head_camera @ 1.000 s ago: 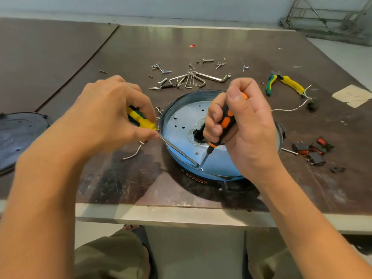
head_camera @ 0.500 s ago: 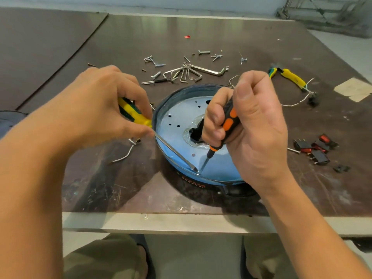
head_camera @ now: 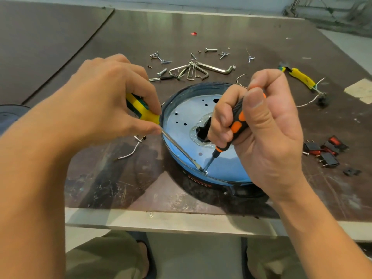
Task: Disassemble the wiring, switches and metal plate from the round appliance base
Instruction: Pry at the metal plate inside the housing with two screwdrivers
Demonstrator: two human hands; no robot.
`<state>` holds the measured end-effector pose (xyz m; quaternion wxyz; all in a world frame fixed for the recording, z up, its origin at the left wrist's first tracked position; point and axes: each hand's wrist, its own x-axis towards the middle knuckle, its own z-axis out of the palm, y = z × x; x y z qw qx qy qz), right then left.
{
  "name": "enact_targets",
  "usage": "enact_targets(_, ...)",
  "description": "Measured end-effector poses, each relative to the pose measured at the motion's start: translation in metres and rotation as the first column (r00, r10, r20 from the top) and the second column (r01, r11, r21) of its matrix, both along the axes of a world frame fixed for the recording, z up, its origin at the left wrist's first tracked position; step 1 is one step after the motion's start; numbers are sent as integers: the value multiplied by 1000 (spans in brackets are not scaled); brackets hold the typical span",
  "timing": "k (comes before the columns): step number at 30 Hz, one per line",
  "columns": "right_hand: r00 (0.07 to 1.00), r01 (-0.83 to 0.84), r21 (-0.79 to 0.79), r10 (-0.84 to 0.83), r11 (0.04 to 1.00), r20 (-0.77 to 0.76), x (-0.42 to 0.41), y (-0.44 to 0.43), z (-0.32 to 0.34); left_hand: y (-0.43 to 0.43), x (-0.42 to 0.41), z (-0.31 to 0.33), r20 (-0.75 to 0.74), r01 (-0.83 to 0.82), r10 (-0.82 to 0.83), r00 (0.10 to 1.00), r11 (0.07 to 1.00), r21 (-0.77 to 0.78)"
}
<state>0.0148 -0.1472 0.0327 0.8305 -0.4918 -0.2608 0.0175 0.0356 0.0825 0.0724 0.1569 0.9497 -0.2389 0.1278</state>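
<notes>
Near the front edge of the dark tabletop [head_camera: 120,33] sits the round appliance base [head_camera: 201,178]. Your left hand [head_camera: 104,101] clamps a yellow screwdriver [head_camera: 142,110], your right hand [head_camera: 259,125] an orange one [head_camera: 234,127], tips meeting at the metal plate [head_camera: 185,115] rim screw [head_camera: 205,172]. Next, probably turn while levering.

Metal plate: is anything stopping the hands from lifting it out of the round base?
Probably yes. The plate sits inside the base's rim, and a screw near its front edge looks not yet out. Both screwdriver tips meet there, held by the left hand and right hand. Nothing else lies on the plate.
</notes>
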Motion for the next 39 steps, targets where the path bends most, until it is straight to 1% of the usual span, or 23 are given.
enact_targets(3, 1000, 2, -10, -2, 1000, 10, 0, 0, 0, -2, -1, 2, 9, 5, -6, 1000, 1000, 26)
enact_targets(12, 1000, 0, -23, 1, 1000, 7, 1, -1, -1, -3, 1, 1, 41, 17, -18, 999, 999, 39)
enact_targets(15, 998, 44, -90, -39, 995, 51, 3, -2, -3, -4, 1, 1, 40, 18, -20, 999, 999, 42)
enact_targets(17, 996, 49, -131, -38, 990, 84, 4, -1, -3, -4, 1, 1, 34, 16, -17, 999, 999, 41)
enact_targets(24, 989, 81, -132, -63, 988, 137, 9, -4, -5, -5, 0, 2, 36, 16, -18, 999, 999, 32)
enact_targets(28, 987, 101, -153, -80, 983, 140, 11, -5, -6, -5, 0, 2, 20, 19, -19, 1000, 1000, 22)
enact_targets(32, 989, 121, -153, -105, 981, 108, 12, -3, -7, -5, 0, 2, 0, 3, -3, 1000, 1000, 12)
enact_targets(36, 969, 190, -186, -153, 964, 195, 9, -1, -6, -6, -2, 2, -7, -1, 2, 1000, 1000, 14)
enact_targets(39, 962, 204, -175, -165, 963, 216, 10, -3, -7, -6, -1, 2, -10, -4, 4, 1000, 1000, 12)
